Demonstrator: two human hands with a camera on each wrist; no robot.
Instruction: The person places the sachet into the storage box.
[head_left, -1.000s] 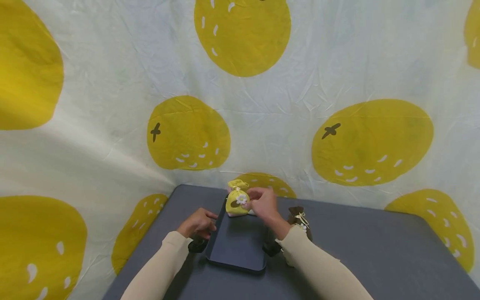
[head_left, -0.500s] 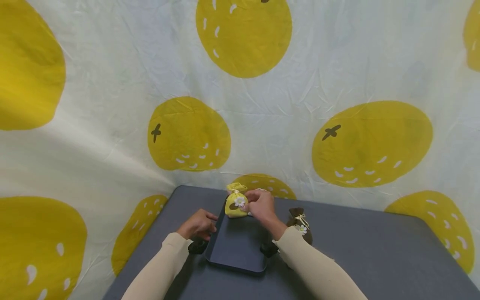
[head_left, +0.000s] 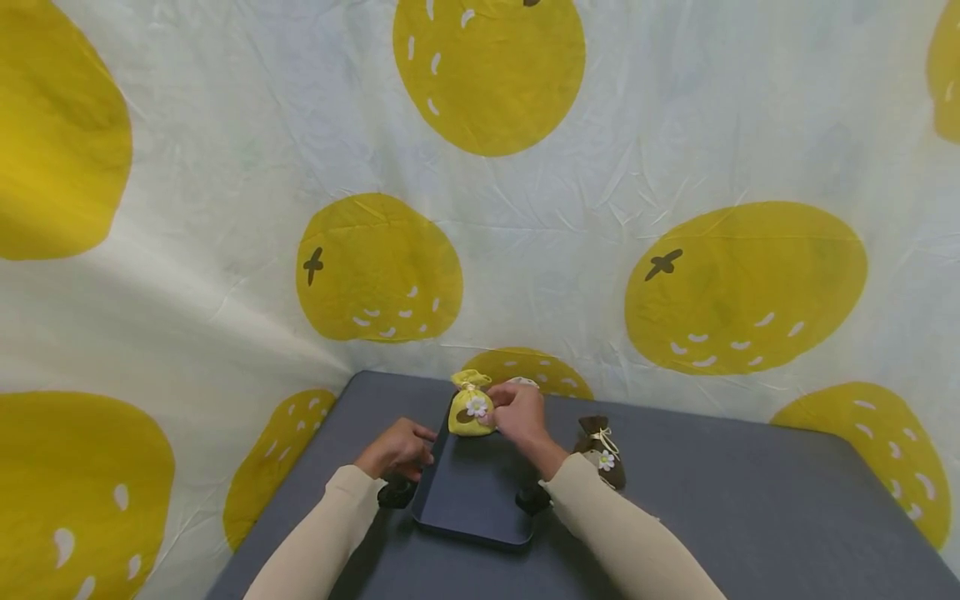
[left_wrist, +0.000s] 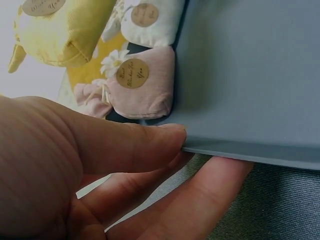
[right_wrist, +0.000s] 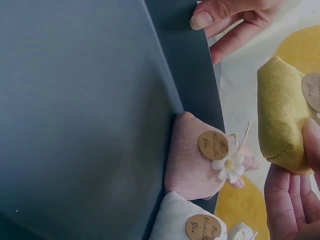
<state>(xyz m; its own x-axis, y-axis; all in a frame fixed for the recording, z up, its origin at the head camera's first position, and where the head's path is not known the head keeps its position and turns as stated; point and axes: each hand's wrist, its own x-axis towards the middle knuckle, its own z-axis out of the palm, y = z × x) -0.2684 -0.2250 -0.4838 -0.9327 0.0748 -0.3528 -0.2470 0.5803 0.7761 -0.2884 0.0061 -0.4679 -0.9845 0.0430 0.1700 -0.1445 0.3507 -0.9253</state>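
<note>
My left hand (head_left: 397,448) pinches the left wall of a dark rectangular tray (head_left: 480,492), thumb inside and fingers beneath the rim in the left wrist view. A yellow drawstring pouch (head_left: 459,425) with a white flower and a round brown label is gripped by my right hand (head_left: 522,415) over the tray's far end. Below it, a pink pouch (left_wrist: 150,92) lies against the tray's far wall, in the corner by my left hand. Beside the pink one lies a white pouch (right_wrist: 172,215); my right hand largely hides both in the head view.
A brown pouch (head_left: 594,427) with a white flower stands on the grey table (head_left: 712,492) right of the tray, partly behind my right sleeve. A white cloth (head_left: 540,275) printed with yellow fruit hangs behind the table and along its left side.
My right hand has brought the yellow pouch slightly left and lower over the tray. More of the brown pouch shows beside the sleeve. The left hand stays on the tray wall.
</note>
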